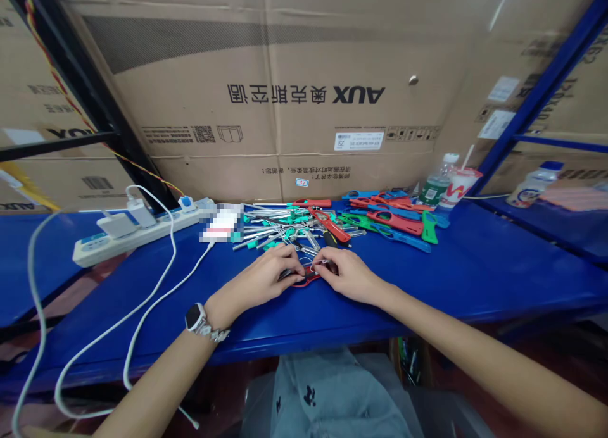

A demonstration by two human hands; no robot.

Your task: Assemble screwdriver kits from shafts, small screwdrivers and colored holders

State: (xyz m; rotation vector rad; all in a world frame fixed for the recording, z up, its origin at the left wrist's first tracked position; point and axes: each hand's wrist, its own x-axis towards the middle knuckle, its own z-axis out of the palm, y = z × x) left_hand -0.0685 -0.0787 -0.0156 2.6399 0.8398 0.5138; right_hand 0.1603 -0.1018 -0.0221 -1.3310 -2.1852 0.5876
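Observation:
My left hand (275,272) is closed at the left end of a red lighter handle shell (310,275), which lies low over the table's front part. At the shell's right end, my right hand (349,275) has its fingers pinched together. A thin pale wire curves between the fingertips; what the right fingers pinch is largely hidden. Just beyond the hands lies a pile of metal lighter tubes (266,226) with green ends. A black and yellow tool handle (330,238) pokes out near my right hand.
Red, blue and green lighter handles (394,221) are heaped at the back right, before a bottle (433,188) and a paper cup (460,186). A power strip (142,230) with white cables and a pixelated phone (222,223) occupy the left. Large cardboard (304,58) stands behind the blue table (475,273).

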